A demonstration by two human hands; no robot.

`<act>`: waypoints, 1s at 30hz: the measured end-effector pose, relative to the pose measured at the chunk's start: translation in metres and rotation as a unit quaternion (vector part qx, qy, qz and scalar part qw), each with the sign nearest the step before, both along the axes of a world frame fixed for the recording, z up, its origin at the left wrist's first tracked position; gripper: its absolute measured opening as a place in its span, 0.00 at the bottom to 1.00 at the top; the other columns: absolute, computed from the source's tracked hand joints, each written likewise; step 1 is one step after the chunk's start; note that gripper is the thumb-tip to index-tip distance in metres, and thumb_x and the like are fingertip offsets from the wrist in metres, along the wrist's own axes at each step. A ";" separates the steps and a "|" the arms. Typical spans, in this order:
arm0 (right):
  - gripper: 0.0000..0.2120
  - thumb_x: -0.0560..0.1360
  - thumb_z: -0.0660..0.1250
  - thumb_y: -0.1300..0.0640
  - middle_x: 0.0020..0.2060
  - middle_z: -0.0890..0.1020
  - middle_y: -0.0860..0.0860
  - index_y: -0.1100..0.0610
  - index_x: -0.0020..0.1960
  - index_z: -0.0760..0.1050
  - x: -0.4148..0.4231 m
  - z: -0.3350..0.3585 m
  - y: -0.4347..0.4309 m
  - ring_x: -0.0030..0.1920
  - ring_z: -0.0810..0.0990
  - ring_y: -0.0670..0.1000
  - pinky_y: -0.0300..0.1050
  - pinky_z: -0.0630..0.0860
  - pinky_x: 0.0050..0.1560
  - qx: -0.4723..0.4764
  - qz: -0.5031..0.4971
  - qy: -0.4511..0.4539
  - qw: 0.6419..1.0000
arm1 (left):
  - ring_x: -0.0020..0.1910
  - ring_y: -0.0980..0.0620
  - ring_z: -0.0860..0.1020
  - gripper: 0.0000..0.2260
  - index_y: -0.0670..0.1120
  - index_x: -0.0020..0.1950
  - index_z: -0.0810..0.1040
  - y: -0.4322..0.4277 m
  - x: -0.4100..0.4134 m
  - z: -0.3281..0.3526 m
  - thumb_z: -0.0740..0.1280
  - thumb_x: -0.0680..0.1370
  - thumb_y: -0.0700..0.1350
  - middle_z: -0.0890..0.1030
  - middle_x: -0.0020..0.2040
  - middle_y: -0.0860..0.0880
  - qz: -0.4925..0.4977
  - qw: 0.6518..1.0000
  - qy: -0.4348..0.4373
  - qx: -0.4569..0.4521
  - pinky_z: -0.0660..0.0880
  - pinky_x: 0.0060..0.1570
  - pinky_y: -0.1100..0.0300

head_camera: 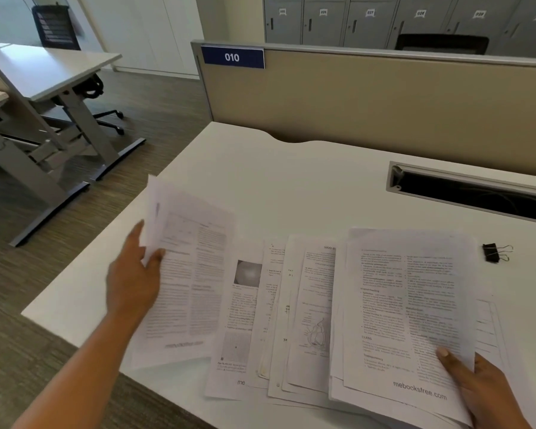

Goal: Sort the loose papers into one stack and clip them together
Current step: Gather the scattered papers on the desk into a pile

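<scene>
Several printed sheets lie fanned out across the white desk (291, 181). My left hand (133, 274) grips one blurred sheet (186, 274) by its left edge, lifted off the desk at the left end of the spread. My right hand (483, 388) holds a small stack of papers (406, 308) at its lower right corner, thumb on top. Between the two hands, loose overlapping sheets (279, 320) lie flat on the desk. A black binder clip (492, 252) sits on the desk just right of the stack, apart from both hands.
A cable slot (477, 196) is cut into the desk behind the papers. A beige partition (369, 97) with a blue "010" label stands at the desk's back edge. The desk's left edge drops to the floor; another desk (44, 69) and a chair stand at far left.
</scene>
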State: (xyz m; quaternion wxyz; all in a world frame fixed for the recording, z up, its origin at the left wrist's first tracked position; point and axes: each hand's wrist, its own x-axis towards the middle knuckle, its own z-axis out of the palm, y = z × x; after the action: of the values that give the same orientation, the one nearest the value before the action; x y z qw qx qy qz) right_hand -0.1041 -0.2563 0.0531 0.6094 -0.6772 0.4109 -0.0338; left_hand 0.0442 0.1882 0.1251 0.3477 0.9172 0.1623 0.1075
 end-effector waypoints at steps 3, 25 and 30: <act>0.08 0.75 0.69 0.64 0.36 0.80 0.48 0.63 0.54 0.78 0.001 0.000 -0.001 0.38 0.77 0.49 0.46 0.72 0.48 0.000 0.005 -0.001 1.000 | 0.53 0.39 0.82 0.17 0.47 0.71 0.74 0.012 0.007 0.029 0.66 0.81 0.46 0.83 0.58 0.40 0.011 0.995 -0.096 0.040 0.79 0.50 0.45; 0.06 0.77 0.67 0.60 0.40 0.88 0.57 0.62 0.50 0.81 0.021 0.047 0.031 0.39 0.87 0.56 0.47 0.83 0.34 0.112 0.097 -0.071 0.986 | 0.45 0.47 0.87 0.05 0.46 0.53 0.83 -0.177 -0.011 0.018 0.72 0.78 0.43 0.88 0.47 0.48 -0.137 0.902 0.109 -0.395 0.83 0.50 0.43; 0.09 0.77 0.65 0.58 0.44 0.87 0.60 0.61 0.52 0.81 0.015 0.055 0.031 0.42 0.87 0.60 0.56 0.84 0.41 0.137 0.093 -0.094 0.982 | 0.54 0.49 0.84 0.20 0.52 0.67 0.75 -0.185 -0.014 0.011 0.74 0.76 0.48 0.82 0.60 0.52 -0.147 0.921 0.121 -0.339 0.84 0.51 0.46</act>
State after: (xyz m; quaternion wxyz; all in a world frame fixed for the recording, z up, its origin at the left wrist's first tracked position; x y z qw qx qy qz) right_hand -0.0894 -0.2248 0.1085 0.7328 -0.6166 0.2874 0.0156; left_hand 0.0302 0.0034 0.1365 0.6277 0.7637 0.0934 -0.1185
